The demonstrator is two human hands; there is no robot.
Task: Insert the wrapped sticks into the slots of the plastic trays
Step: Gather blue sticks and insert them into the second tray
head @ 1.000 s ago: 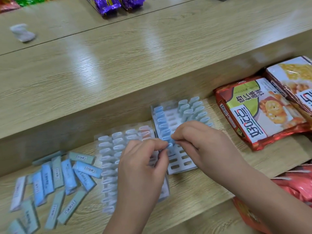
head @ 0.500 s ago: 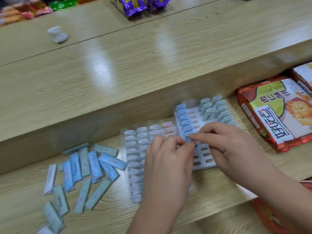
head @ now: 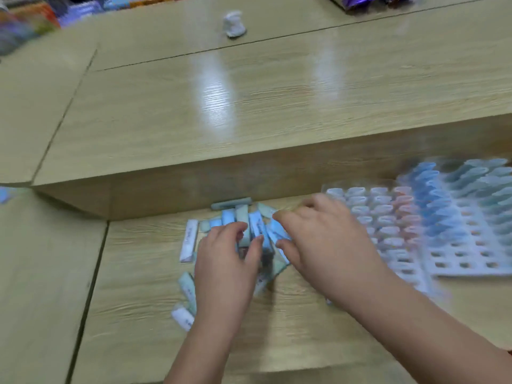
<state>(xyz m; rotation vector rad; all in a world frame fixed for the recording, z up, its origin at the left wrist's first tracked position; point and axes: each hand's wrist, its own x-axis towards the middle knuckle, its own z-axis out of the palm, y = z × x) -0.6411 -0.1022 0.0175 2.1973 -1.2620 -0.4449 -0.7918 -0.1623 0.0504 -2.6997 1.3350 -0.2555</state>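
Observation:
Loose wrapped sticks, blue, pale green and white, lie in a pile on the lower wooden surface. My left hand is over the pile, forefinger and thumb pinching a pale green stick. My right hand hovers over the pile's right side with fingers spread and holds nothing. To the right lies a clear tray filled with white and pink sticks. Beside it a white tray holds blue and green sticks at its far end and shows bare slots near me. The picture is blurred.
A raised wooden counter runs behind the work area, its front wall just past the pile. On it lie a crumpled white object, colourful packets at the far left and purple packets at the far right.
Both hands have left the white tray and moved left onto the pile of loose sticks. The view has swung left, so the red snack bags are out of sight.

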